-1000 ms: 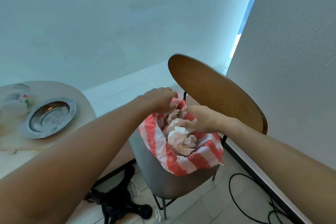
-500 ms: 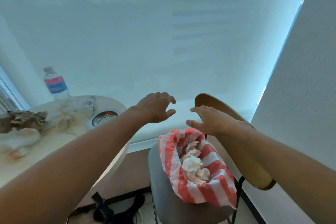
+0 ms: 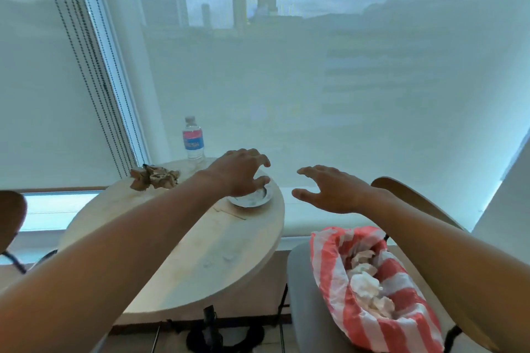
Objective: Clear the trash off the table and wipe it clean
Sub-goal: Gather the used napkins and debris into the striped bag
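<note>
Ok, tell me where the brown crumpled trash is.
Head view: the brown crumpled trash lies at the round table's far left edge, left of the water bottle.

Two bare forearms enter from the near edge, one on the left and one on the right. No sleeve, watch, ring or glove shows on either. The left hand [image 3: 239,173] and right hand [image 3: 329,192] are bare too, with short fingernails and nothing worn at the wrists.
</note>
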